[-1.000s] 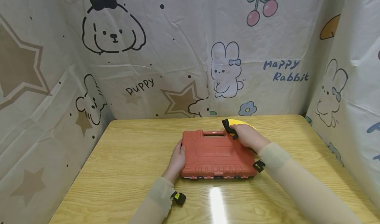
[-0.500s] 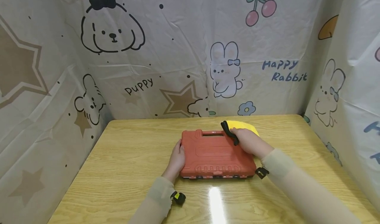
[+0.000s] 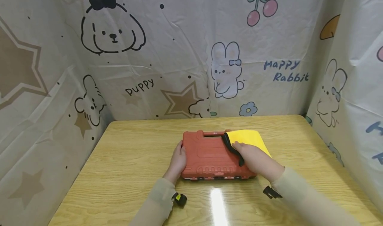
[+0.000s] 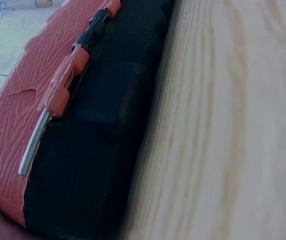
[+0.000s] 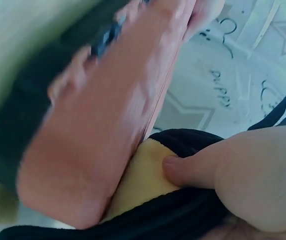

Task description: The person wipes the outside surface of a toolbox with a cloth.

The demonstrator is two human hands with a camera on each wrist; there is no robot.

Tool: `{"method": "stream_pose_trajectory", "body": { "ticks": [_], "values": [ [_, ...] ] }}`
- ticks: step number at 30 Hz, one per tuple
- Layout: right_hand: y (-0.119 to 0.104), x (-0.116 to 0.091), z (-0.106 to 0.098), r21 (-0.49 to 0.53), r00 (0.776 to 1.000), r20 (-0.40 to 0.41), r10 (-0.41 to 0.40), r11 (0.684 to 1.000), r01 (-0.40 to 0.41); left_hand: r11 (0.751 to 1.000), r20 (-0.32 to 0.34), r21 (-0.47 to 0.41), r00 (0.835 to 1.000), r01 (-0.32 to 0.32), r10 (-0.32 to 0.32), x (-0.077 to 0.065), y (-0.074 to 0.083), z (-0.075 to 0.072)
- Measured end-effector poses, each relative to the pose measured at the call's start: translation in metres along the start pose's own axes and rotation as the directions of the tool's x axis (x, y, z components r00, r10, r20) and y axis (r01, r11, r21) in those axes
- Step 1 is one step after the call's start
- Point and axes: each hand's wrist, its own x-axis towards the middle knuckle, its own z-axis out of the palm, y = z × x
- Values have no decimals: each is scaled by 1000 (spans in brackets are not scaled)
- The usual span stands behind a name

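Note:
A red plastic carrying case (image 3: pixel 206 152) with a black lower half lies flat on the wooden table, its handle toward the back. My left hand (image 3: pixel 178 161) grips the case's left side, thumb along its edge. In my right hand (image 3: pixel 257 161) is a yellow cloth (image 3: pixel 246 137) with black edging, spread over the right part of the lid. The right wrist view shows the thumb pressing the yellow cloth (image 5: pixel 143 175) close against the red lid (image 5: pixel 83 150). Hinges and a metal pin (image 4: pixel 34 142) show on the case's near side in the left wrist view.
Wooden table top (image 3: pixel 134 172) surrounds the case. A printed white sheet (image 3: pixel 173 36) with cartoon animals hangs at the back and both sides. Each wrist wears a strap, with a black buckle (image 3: pixel 271 192) below the right sleeve and another black piece (image 3: pixel 180 199) at the left.
My right hand has drawn the yellow cloth from the case's back right edge toward the front, so more yellow now shows over the lid. The left hand and case stay put.

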Motion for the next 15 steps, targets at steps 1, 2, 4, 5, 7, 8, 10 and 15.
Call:
{"method": "stream_pose_trajectory", "body": {
  "ticks": [1,2,4,5,7,8,10,15],
  "values": [
    [-2,-4,1,-10,1000,6,-3,1000,3,1000,0,1,1000,-1,1,0,0,0],
    [-4,-8,1,-16,1000,11,-3,1000,3,1000,0,0,1000,-2,2,0,0,0],
    [-8,-15,2,-24,1000,21,-8,1000,8,1000,-1,-1,1000,4,-4,0,0,0],
    [-10,-18,2,-27,1000,23,-9,1000,10,1000,-3,-2,1000,3,-3,-1,1,0],
    [-14,-25,2,-32,999,30,-15,999,16,1000,-9,-1,1000,-2,2,-1,1,0],
    [-16,-29,1,-37,999,32,-20,999,21,1000,-11,5,1000,-4,5,-2,2,0],
    [-19,-35,1,-37,999,43,-22,999,24,1000,-15,7,1000,-12,12,-2,2,1],
    [-26,-49,0,-19,998,59,-29,999,30,1000,-13,1,1000,-2,2,-2,2,1]
  ]
}}
